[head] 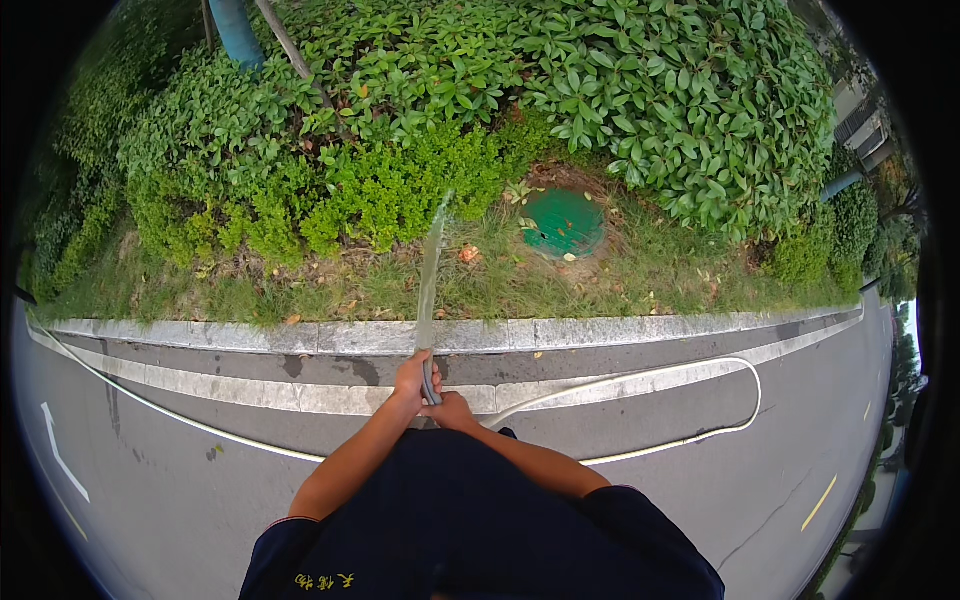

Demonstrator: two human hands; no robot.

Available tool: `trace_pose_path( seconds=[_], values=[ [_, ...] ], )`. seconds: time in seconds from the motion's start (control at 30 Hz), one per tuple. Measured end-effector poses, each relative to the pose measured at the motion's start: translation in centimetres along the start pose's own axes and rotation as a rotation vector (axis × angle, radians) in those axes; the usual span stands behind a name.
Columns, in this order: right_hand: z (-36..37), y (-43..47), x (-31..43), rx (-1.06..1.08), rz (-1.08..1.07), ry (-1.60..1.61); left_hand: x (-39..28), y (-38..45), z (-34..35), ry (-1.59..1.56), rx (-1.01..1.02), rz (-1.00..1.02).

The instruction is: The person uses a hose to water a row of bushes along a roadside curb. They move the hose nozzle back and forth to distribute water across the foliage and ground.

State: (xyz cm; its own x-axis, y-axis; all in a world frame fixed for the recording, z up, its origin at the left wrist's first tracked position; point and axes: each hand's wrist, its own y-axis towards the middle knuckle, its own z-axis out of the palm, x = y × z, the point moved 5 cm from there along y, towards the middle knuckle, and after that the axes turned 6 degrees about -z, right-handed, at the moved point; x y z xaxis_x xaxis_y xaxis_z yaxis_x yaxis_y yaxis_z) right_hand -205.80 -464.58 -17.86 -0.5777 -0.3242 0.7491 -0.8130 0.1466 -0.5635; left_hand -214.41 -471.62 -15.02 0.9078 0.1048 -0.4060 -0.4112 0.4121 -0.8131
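Observation:
My left hand (410,381) is wrapped around the grey end of a garden hose (430,384), close to its mouth. Just behind it, nearer my body, my right hand (452,412) grips the same hose. A stream of water (430,277) shoots forward from the mouth, over the kerb and grass, towards low bright-green shrubs (397,195). The pale hose length (652,370) runs from beside my right hand to the right, bends back in a loop and passes behind my body. On the left, a hose stretch (187,424) lies along the road.
A stone kerb (480,335) borders the grass strip (660,277). A round green manhole cover (564,223) sits in bare soil, with taller broad-leaved bushes (690,97) behind. A blue-wrapped tree trunk (238,34) and slanted pole (289,45) stand at upper left. Asphalt road (187,510) surrounds me.

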Motion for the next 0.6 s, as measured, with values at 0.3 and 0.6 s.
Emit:
trace_pose_path(
  seconds=[0.3, 0.6],
  values=[
    [1.7, 0.9, 1.8, 0.068, -0.11, -0.061, -1.3, -1.5, -2.9, -0.125, -0.093, 0.111],
    [3.6, 2.0, 2.6, 0.128, -0.138, -0.085, -1.4, -2.2, -5.7, -0.249, -0.11, 0.155]
  ],
)
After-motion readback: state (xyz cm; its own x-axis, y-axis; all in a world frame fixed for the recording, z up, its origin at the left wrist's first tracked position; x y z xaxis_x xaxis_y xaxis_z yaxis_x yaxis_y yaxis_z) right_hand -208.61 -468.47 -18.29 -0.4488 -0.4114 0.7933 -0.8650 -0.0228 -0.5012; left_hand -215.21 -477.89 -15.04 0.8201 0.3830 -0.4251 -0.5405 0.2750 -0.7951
